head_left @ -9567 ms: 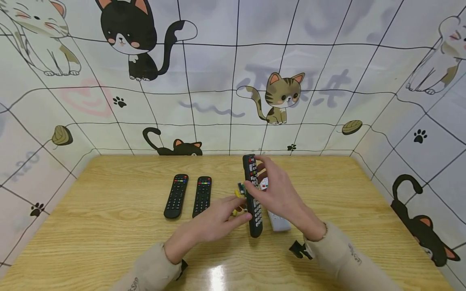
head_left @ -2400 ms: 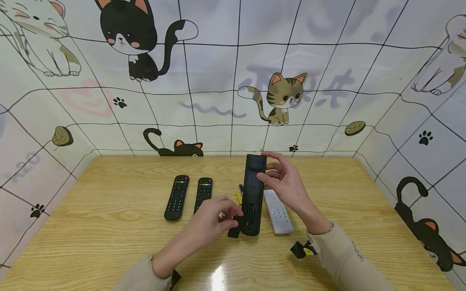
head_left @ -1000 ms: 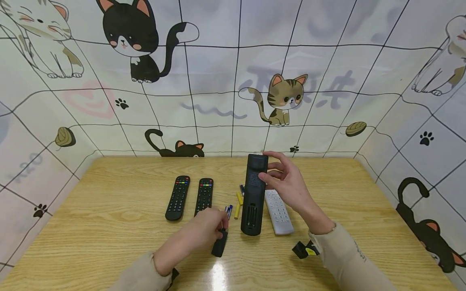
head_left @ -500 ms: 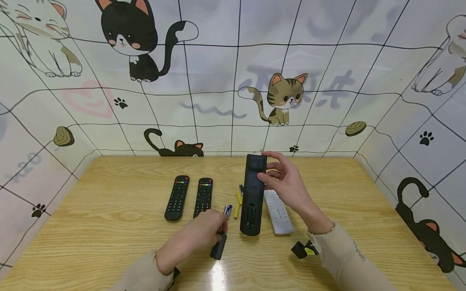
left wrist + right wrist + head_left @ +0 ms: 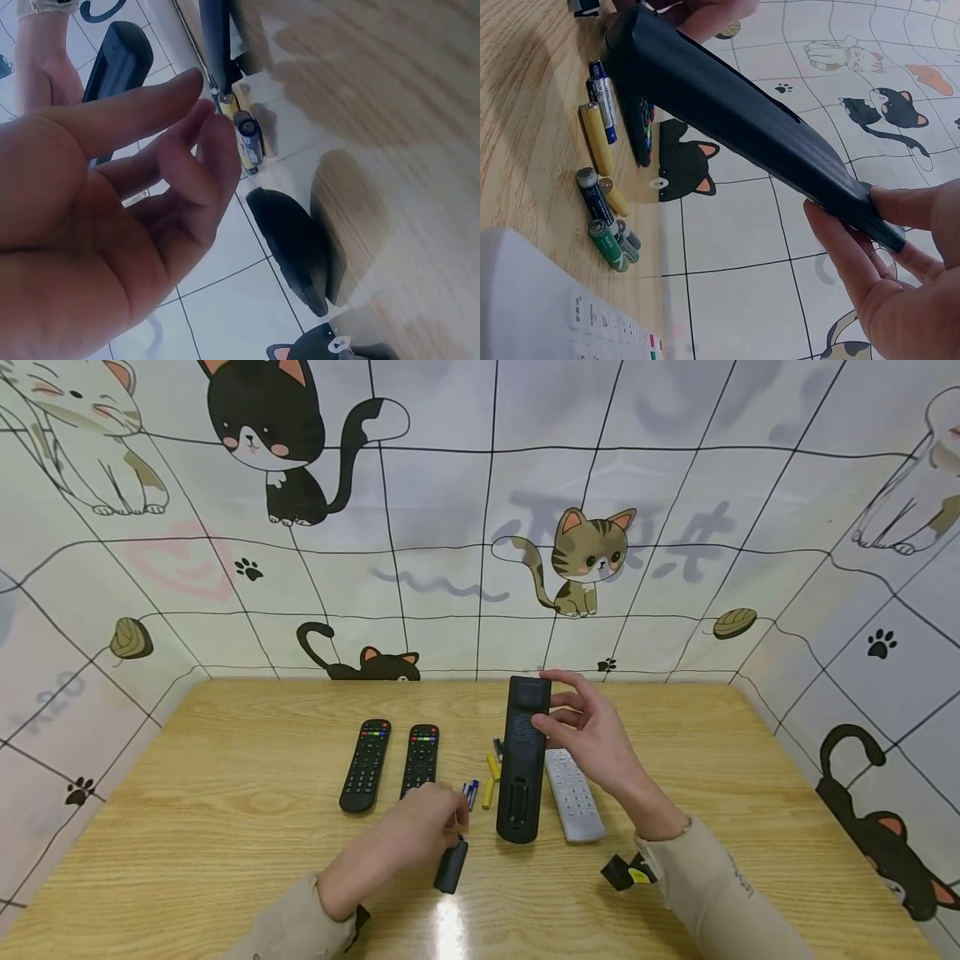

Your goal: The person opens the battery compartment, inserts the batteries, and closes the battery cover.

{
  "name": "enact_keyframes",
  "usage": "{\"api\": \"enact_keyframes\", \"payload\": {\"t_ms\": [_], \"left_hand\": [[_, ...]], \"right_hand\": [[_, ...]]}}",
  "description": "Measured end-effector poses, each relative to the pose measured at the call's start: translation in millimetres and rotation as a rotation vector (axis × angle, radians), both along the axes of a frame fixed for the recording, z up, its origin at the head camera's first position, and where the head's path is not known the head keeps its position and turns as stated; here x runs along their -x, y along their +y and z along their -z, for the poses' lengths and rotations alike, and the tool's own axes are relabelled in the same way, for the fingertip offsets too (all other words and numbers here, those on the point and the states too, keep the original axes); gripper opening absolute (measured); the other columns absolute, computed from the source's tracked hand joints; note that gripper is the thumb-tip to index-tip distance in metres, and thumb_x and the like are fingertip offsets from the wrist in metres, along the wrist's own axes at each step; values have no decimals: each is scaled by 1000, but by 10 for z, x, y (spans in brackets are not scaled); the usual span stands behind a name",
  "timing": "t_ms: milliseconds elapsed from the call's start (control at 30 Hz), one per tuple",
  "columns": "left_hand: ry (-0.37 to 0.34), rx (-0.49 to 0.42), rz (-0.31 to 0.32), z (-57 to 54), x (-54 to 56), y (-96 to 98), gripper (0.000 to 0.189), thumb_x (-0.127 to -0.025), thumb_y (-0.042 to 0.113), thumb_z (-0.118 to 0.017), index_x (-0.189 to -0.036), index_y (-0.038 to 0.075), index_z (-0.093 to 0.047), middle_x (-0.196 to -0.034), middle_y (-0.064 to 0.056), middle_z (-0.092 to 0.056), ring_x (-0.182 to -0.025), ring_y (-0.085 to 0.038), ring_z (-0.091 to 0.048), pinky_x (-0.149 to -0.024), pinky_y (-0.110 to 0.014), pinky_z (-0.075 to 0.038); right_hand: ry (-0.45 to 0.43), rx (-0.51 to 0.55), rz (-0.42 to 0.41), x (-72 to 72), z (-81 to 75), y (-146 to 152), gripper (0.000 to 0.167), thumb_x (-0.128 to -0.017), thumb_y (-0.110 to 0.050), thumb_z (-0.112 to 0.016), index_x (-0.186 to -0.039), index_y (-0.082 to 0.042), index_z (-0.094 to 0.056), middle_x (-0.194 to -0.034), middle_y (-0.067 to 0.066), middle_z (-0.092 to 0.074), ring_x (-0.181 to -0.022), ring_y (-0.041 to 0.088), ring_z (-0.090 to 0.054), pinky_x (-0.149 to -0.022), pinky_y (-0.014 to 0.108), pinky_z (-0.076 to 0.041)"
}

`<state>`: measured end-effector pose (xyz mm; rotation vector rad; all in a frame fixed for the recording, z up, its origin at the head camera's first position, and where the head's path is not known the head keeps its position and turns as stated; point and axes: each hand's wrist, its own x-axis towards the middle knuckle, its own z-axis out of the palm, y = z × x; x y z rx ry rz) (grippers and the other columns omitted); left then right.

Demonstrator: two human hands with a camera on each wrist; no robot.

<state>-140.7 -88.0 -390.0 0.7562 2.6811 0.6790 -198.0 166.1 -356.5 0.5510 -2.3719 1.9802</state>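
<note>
My right hand (image 5: 588, 731) pinches a black remote control (image 5: 523, 760) by its top end, fingers on one side and thumb on the other. The remote stands upright with its back towards me, and its battery compartment (image 5: 518, 802) is uncovered. A small black battery cover (image 5: 452, 867) is at the table just below my left hand (image 5: 420, 831). In the left wrist view the left fingers (image 5: 176, 172) are loosely bent, with nothing visible between thumb and fingertips. Several batteries (image 5: 604, 150), yellow, blue and green, lie on the table beyond the remote.
Two black remotes, one at the far left (image 5: 365, 766) and one (image 5: 420, 760) partly behind the left hand, lie on the wooden table (image 5: 225, 827). A white remote (image 5: 575, 797) lies right of the held one. A cat-print wall (image 5: 427, 585) closes off the back.
Earlier the held remote showed its buttons; now its back faces me. The left hand has carried the battery cover from beside the remote leftward and down, and its fingers now appear just off it.
</note>
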Motion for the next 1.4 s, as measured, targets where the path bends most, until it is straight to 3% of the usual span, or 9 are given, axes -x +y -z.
{"api": "enact_keyframes", "payload": {"t_ms": [133, 333, 533, 733, 967, 1133, 1400], "left_hand": [[76, -20, -23, 11, 42, 4, 17, -84, 2, -83, -96, 5, -71, -87, -3, -62, -77, -15, -57, -68, -31, -52], [188, 4, -72, 26, 140, 34, 39, -78, 1, -86, -114, -2, -71, -102, -13, -63, -91, -29, -60, -80, -43, -53], [182, 79, -73, 34, 234, 65, 47, -79, 6, -89, -121, -1, -70, -111, -14, -64, -100, -33, -60, -85, -46, -53], [163, 98, -61, 38, 294, 84, 47, -76, 7, -91, -119, -1, -72, -112, -12, -64, -105, -33, -61, -89, -47, -53], [134, 115, -55, 40, 324, 94, 41, -77, 9, -91, -114, 0, -75, -103, -9, -64, -92, -25, -61, -79, -43, -54], [168, 114, -42, 65, 328, 93, 34, -75, 9, -93, -105, 1, -77, -90, -4, -63, -80, -18, -57, -69, -37, -51], [169, 73, -54, 85, 332, 91, 33, -74, 5, -92, -101, 1, -73, -85, -4, -65, -76, -18, -56, -67, -37, -50]], "right_hand": [[-4, -12, 5, -2, 3, 18, 58, -98, -3, -70, -150, -11, -47, -119, 23, -62, -95, 27, -70, -76, 40, -61], [-3, 3, -4, -1, -6, 14, 59, -97, -3, -70, -150, -13, -47, -119, 23, -62, -96, 29, -70, -75, 42, -61], [4, 16, -17, 1, -18, 0, 58, -97, -3, -70, -150, -14, -48, -120, 21, -63, -95, 29, -71, -74, 44, -62], [7, 29, -21, -2, -23, -18, 60, -97, -1, -70, -151, -9, -46, -119, 23, -62, -94, 29, -71, -74, 43, -62], [6, 39, -24, -3, -18, -29, 58, -97, 0, -70, -150, -8, -46, -118, 24, -62, -94, 28, -71, -75, 43, -62], [-5, 37, -20, 0, -15, -29, 58, -97, 0, -69, -150, -11, -47, -118, 24, -62, -94, 29, -71, -75, 43, -62], [-18, 40, -17, 2, -17, -21, 59, -97, 0, -70, -150, -13, -47, -118, 24, -62, -95, 30, -70, -75, 43, -62]]}}
